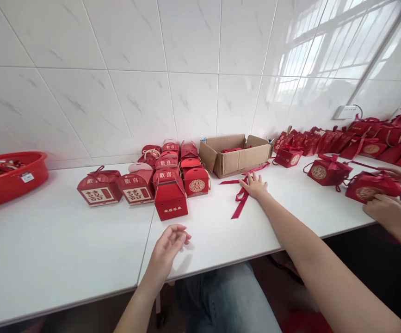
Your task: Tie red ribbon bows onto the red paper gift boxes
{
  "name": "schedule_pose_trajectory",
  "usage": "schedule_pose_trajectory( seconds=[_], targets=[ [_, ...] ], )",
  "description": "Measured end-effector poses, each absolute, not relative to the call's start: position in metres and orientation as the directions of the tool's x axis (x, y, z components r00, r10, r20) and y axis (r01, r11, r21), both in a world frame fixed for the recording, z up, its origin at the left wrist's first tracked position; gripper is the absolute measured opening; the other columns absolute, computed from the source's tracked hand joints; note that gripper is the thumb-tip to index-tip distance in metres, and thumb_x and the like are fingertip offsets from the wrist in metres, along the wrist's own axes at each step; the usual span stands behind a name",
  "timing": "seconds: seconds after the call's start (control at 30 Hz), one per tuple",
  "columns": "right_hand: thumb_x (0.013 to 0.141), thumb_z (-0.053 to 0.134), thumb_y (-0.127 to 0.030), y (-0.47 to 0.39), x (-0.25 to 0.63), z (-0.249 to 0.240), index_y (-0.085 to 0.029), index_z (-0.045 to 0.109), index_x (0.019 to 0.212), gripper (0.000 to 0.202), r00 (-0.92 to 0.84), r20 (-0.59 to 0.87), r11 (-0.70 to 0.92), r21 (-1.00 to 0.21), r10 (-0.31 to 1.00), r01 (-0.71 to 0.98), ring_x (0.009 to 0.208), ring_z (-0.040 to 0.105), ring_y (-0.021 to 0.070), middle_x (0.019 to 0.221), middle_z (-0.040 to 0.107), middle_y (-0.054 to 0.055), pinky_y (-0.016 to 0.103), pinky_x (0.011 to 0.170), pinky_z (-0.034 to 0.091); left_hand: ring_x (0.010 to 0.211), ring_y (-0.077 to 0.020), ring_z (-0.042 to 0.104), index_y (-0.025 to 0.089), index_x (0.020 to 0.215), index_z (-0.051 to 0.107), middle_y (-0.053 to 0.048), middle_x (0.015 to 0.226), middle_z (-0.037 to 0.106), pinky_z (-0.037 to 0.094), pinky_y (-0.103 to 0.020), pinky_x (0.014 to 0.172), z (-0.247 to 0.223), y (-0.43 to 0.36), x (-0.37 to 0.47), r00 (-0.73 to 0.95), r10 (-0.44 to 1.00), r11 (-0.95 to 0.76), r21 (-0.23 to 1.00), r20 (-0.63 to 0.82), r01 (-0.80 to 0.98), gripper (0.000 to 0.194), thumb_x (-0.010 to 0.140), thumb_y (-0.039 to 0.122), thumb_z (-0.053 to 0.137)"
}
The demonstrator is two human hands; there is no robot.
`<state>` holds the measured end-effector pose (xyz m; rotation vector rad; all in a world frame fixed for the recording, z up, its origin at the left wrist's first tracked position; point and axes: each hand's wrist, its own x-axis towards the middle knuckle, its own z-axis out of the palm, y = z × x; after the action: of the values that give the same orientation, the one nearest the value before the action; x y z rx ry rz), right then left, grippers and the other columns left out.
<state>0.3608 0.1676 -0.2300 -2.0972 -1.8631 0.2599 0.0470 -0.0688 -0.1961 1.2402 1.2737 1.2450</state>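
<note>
My right hand (255, 186) reaches forward on the white table, fingers spread and lying over red ribbons (241, 203). More red ribbon runs on beyond the fingertips, beside the cardboard box (245, 159). My left hand (171, 241) hovers near the table's front edge with loosely bent fingers and nothing in it. The nearest thing to it is a red gift box (170, 199) with gold characters. Just behind stands a group of red gift boxes, among them one with a round gold emblem (196, 181). Two with large cream panels, a ribbon-tied box (99, 187) and another box (137, 188), stand to the left.
A red plastic basin (30, 165) of wrapped items stands at far left. Another person's hands (389, 210) hold a red box (373, 186) at right. Several ribbon-tied boxes line the wall there, below a white power strip (346, 112). The table's front edge (217, 260) runs close to me.
</note>
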Motion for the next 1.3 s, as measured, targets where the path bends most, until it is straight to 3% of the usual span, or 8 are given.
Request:
schedule_pose_trajectory(
  seconds=[0.2,0.33,0.53,0.73,0.9,1.07,1.3],
  targets=[
    [0.083,0.02,-0.071,0.196,0.365,-0.224,-0.027,0.027,0.145,0.076,0.085,0.044,-0.058,-0.432,0.995,0.9,0.14,0.009,0.0366,0.154,0.019,0.007,0.069,0.103,0.003,0.079,-0.0196,0.059,0.02,0.093,0.056,-0.007,0.082,0.065,0.041,-0.03,0.069,-0.198,-0.064,0.046,-0.057,0.998,0.003,0.997,0.002,0.083,0.033,0.079,0.049,0.057],
    [0.086,0.021,-0.067,0.19,0.365,-0.223,-0.026,0.037,0.14,0.07,0.084,0.079,-0.039,-0.461,0.993,0.887,0.141,0.012,0.0295,0.15,0.031,0.006,0.061,0.107,0.0,0.077,-0.0191,0.058,0.02,0.093,0.055,-0.006,0.081,0.064,0.041,-0.029,0.067,-0.198,-0.063,0.045,-0.068,0.998,-0.014,0.998,0.018,0.068,0.035,0.079,0.051,0.057],
    [0.089,0.002,-0.059,0.17,0.369,-0.224,-0.016,0.025,0.144,0.074,0.313,0.144,-0.186,-0.551,0.939,0.814,0.134,0.03,0.0287,0.14,0.043,0.016,0.061,0.107,0.001,0.078,-0.0184,0.06,0.019,0.094,0.055,-0.005,0.082,0.064,0.041,-0.029,0.067,-0.2,-0.062,0.045,-0.099,0.995,-0.028,1.0,0.027,-0.011,0.037,0.079,0.052,0.056],
    [0.091,0.0,-0.051,0.14,0.395,-0.221,-0.016,0.037,0.138,0.069,0.466,0.137,-0.303,-0.596,0.874,0.744,0.125,0.043,0.0313,0.129,0.054,0.017,0.064,0.104,-0.006,0.076,-0.0177,0.061,0.017,0.092,0.055,-0.006,0.08,0.065,0.042,-0.028,0.066,-0.198,-0.062,0.046,-0.134,0.991,-0.038,0.995,0.025,-0.091,0.038,0.077,0.052,0.059],
    [0.092,0.01,-0.048,0.104,0.439,-0.223,-0.011,0.047,0.128,0.064,0.559,0.169,-0.4,-0.536,0.812,0.744,0.123,0.044,0.0358,0.131,0.05,0.021,0.065,0.103,-0.008,0.073,-0.0173,0.061,0.015,0.089,0.056,-0.005,0.077,0.065,0.043,-0.028,0.064,-0.2,-0.064,0.045,-0.163,0.986,-0.062,0.988,0.038,-0.143,0.038,0.074,0.05,0.062],
    [0.091,0.019,-0.051,0.065,0.49,-0.232,-0.011,0.05,0.126,0.062,0.606,0.206,-0.524,-0.34,0.769,0.781,0.117,0.049,0.0394,0.129,0.052,0.021,0.067,0.103,-0.002,0.071,-0.0151,0.06,0.016,0.089,0.056,-0.003,0.076,0.065,0.042,-0.027,0.065,-0.205,-0.066,0.043,-0.13,0.99,-0.076,0.981,0.053,-0.18,0.035,0.074,0.048,0.063],
    [0.089,0.024,-0.051,0.005,0.491,-0.236,-0.01,0.045,0.133,0.064,0.53,0.256,-0.476,-0.246,0.809,0.845,0.116,0.05,0.0378,0.13,0.05,0.023,0.066,0.104,0.001,0.073,-0.016,0.06,0.017,0.09,0.056,-0.004,0.077,0.066,0.042,-0.028,0.066,-0.204,-0.066,0.044,-0.108,0.991,-0.089,0.984,0.073,-0.151,0.032,0.077,0.045,0.06]
  ],
)
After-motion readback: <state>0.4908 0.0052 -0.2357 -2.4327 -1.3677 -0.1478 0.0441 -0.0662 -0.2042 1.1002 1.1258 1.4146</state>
